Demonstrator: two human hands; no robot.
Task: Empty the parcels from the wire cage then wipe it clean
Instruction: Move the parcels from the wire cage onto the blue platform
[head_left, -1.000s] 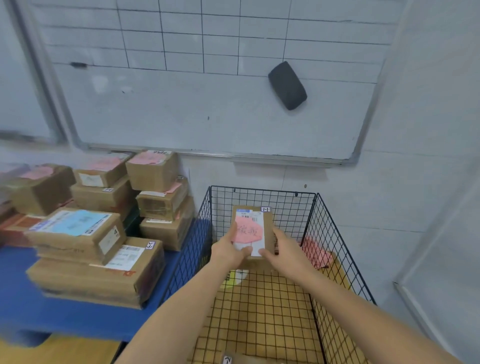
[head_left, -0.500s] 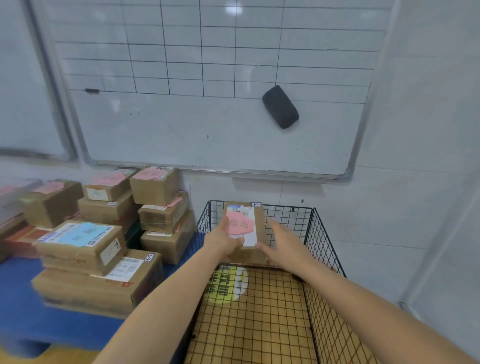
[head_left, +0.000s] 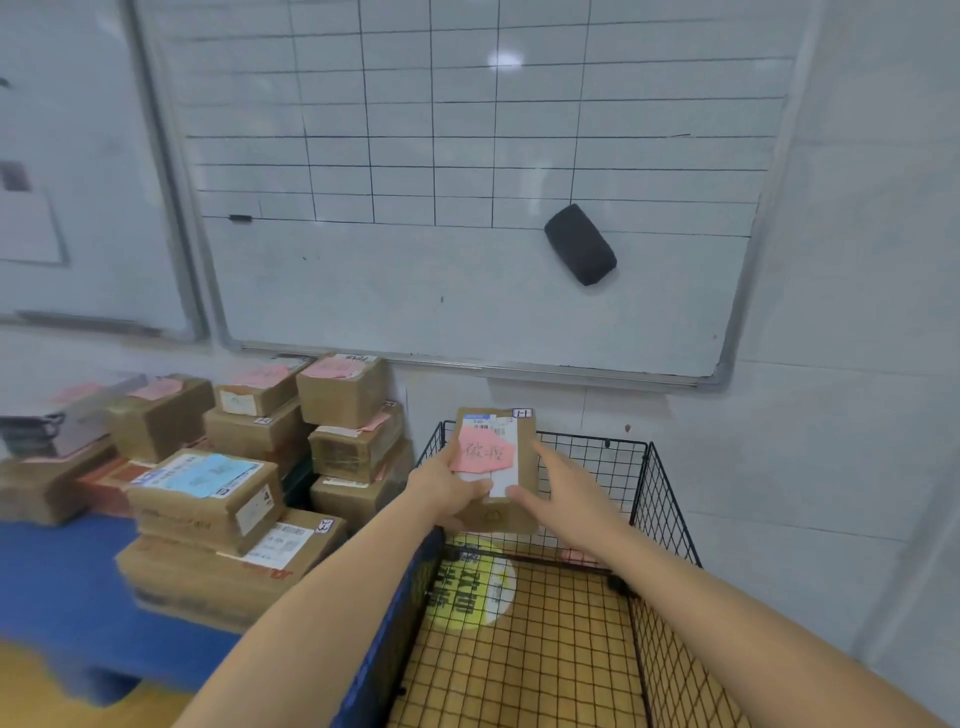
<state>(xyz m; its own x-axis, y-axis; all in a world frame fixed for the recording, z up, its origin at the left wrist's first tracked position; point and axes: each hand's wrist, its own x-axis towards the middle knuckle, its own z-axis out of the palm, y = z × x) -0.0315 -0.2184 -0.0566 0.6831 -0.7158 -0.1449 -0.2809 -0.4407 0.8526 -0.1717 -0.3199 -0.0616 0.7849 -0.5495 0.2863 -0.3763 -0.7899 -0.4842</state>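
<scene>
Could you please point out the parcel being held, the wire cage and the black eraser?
parcel (head_left: 500, 467): head view, white label on its face.
wire cage (head_left: 615, 467): head view, back wall mesh.
black eraser (head_left: 580, 244): head view, centre of its body.

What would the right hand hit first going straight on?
Most likely the brown parcel the left hand holds; the right hand has its fingers at its right edge, though depth is unclear.

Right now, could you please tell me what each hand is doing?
Left hand: grips the parcel.
Right hand: open, with straight fingers beside the parcel's right edge.
</scene>
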